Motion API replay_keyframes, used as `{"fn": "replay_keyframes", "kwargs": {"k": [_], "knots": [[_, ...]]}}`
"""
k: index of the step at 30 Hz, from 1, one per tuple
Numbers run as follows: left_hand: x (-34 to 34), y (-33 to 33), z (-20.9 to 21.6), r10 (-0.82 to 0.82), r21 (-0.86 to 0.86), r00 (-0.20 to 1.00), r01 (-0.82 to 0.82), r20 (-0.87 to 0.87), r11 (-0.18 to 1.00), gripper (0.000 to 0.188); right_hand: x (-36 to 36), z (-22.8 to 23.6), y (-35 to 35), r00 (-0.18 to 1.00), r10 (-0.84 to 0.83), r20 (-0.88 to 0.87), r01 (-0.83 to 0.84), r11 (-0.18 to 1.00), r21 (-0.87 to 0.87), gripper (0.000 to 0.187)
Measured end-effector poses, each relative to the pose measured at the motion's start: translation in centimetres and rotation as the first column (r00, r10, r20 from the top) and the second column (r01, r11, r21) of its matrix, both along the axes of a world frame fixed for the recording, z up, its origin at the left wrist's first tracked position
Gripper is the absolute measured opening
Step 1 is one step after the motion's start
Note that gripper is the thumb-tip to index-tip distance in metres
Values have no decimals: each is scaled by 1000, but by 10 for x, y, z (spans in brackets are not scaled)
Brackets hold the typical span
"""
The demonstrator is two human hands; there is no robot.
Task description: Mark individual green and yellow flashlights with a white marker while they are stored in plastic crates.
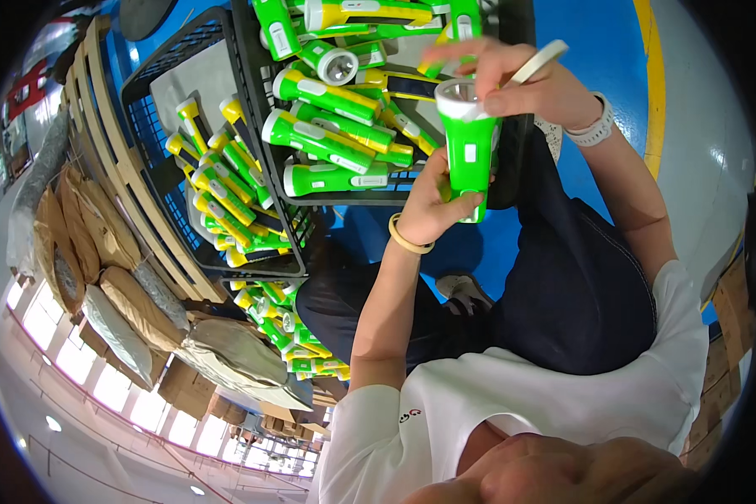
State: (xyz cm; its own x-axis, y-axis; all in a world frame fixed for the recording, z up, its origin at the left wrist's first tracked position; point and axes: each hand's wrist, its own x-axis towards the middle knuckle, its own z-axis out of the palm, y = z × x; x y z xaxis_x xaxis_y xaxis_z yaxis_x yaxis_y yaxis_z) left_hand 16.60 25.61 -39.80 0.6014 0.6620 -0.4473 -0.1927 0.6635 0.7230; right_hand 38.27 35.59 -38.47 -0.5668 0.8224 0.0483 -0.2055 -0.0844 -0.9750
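Over there, a black plastic crate carries a jumble of green-and-yellow flashlights, heaped across one another

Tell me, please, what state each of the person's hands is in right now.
Left hand: closed around the handle of a green flashlight.
Right hand: holding a pale stick-like tool, thumb by the flashlight's white rim.

A green flashlight, its white-rimmed head beside the right grip, extends from the left grip; a slim off-white piece juts from the right grip.
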Motion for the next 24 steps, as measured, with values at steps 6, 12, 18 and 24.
{"fn": "replay_keyframes", "kwargs": {"k": [6,12,18,24], "knots": [[4,-7,21,228,33,972,-230,55,973,53,-32,0,-21,985,51,-165,-87,971,-223,10],[14,-5,28,438,209,896,-415,-78,886,31,-16,2,-30,984,-175,11,173,958,-228,16],[20,0,27,436,276,888,-387,-145,880,27,-19,18,-47,987,-151,-62,117,918,-379,18],[16,3,16,421,368,897,-348,-136,862,60,-24,28,-49,1000,-7,25,14,954,-300,20]]}}
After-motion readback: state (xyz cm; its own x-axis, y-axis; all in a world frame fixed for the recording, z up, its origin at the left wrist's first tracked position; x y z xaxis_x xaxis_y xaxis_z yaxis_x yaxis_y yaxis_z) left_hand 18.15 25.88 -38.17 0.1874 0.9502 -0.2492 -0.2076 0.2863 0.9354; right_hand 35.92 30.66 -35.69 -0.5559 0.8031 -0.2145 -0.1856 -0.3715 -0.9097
